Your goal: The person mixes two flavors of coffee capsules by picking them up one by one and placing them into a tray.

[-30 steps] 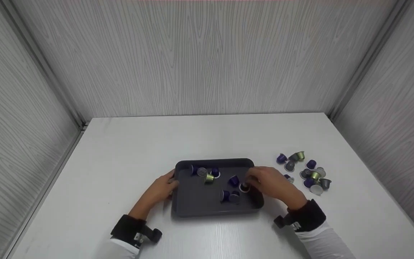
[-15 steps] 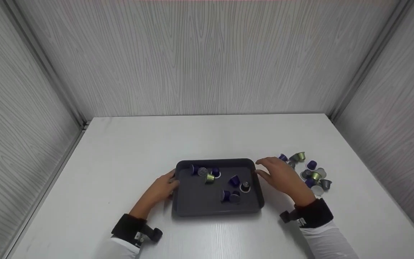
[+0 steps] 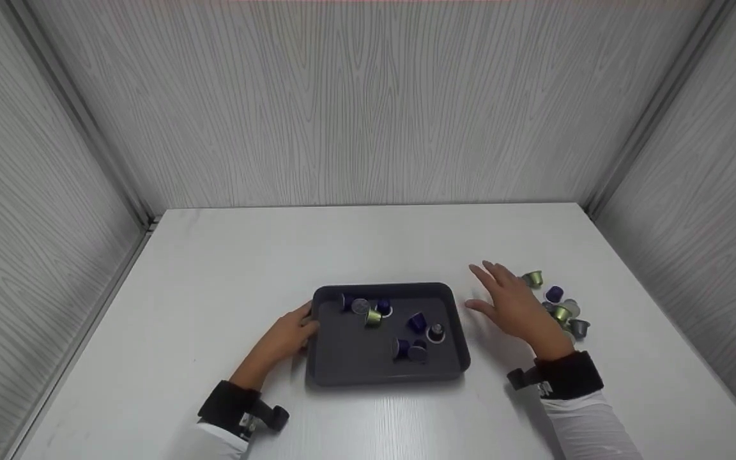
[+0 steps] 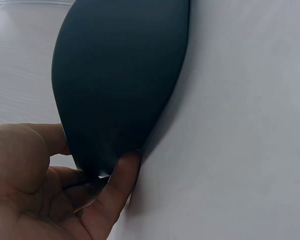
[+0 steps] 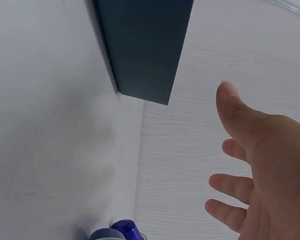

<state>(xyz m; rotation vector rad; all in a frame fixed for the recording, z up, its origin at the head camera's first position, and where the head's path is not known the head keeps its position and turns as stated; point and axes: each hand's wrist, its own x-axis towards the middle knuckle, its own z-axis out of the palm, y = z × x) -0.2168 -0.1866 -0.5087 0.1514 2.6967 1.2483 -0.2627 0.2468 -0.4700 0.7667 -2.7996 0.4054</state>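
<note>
A dark grey tray (image 3: 349,361) sits on the white table with several coffee capsules inside. Among them are a green capsule (image 3: 373,317), a purple capsule (image 3: 416,322) and a dark capsule (image 3: 436,331) standing on its rim near the right end. My left hand (image 3: 286,333) grips the tray's left end; in the left wrist view its fingers (image 4: 115,192) curl against the tray wall (image 4: 120,75). To the right of the tray, my right hand (image 3: 513,306) is raised with fingers spread, holding nothing. The right wrist view shows this hand (image 5: 275,160) apart from the tray's end.
Loose capsules lie right of the tray, partly hidden by my right hand: a green capsule (image 3: 533,278), a purple capsule (image 3: 554,294) and a grey capsule (image 3: 579,328) among them. Behind the table stands a grey wood-grain panel (image 3: 355,102), with side panels left and right.
My right hand has let go of the dark capsule in the tray, moved out to the right past the rim and spread its fingers. The left hand and tray have stayed put.
</note>
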